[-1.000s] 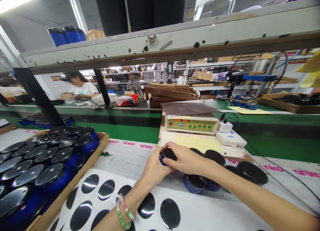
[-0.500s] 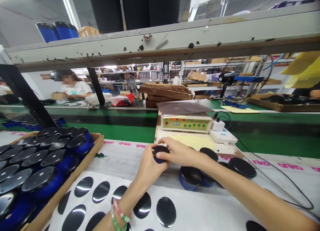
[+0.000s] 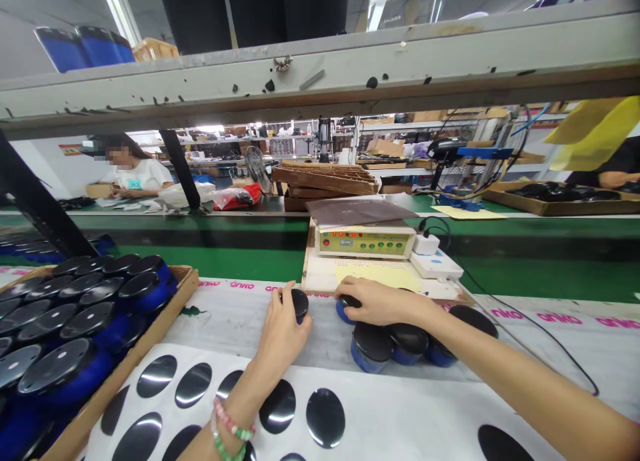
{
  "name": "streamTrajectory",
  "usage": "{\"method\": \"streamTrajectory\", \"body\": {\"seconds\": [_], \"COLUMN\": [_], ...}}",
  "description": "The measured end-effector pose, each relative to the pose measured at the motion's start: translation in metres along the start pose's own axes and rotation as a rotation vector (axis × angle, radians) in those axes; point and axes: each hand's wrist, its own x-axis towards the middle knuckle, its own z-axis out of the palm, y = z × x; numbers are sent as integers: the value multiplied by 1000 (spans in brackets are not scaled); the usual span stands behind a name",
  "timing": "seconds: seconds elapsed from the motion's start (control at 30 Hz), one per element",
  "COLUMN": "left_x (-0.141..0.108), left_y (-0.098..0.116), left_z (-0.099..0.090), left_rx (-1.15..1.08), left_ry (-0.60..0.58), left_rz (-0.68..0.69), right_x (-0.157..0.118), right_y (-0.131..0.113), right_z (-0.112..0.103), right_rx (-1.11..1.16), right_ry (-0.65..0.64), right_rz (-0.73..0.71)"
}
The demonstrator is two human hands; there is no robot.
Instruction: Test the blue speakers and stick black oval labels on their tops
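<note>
The left hand (image 3: 281, 331) holds the left jar (image 3: 301, 306) in narrowed fingers, the thumb on its near side and the bent forefinger at its left; the black top shows in the space between them, to the right of the knuckles. The right hand (image 3: 374, 302) has its fingers curled over the right jar (image 3: 344, 312), holding it, with the dark top under the fingertips and the blue side showing below at left. A gap of tabletop (image 3: 323, 348) separates the two. Just near and right of the right jar, more jars (image 3: 373, 344) stand grouped, partly under the right forearm. Nearer lies a white sheet (image 3: 400, 408) with black discs (image 3: 325, 418); at far left, a tray (image 3: 184, 289) carries rows of similar jars.
</note>
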Motion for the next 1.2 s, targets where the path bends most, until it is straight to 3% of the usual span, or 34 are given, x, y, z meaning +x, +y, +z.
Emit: {"method": "streamTrajectory", "body": {"seconds": [0.23, 0.4, 0.63, 0.93, 1.0, 1.1, 1.2], "left_x": [1, 1, 2, 7, 8, 5, -7], "left_y": [-1, -4, -6, -15, -14, -4, 16], "left_z": [0, 0, 1, -1, -4, -11, -14], "left_rx": [7, -1, -4, 2, 5, -7, -64], "left_ry": [-1, 10, 27, 70, 90, 139, 54], "left_rz": [10, 14, 28, 38, 64, 179, 361], "right_x": [11, 16, 21, 49, 38, 0, -46], "right_y": [-6, -10, -13, -34, -26, -2, 28], "right_z": [10, 8, 7, 8, -2, -19, -24], "right_rx": [-3, -9, -55, 23, 53, 51, 3], "right_ry": [64, 38, 36, 38, 49, 102, 90], "right_rz": [-107, -168, -170, -110, -82, -2, 98]}}
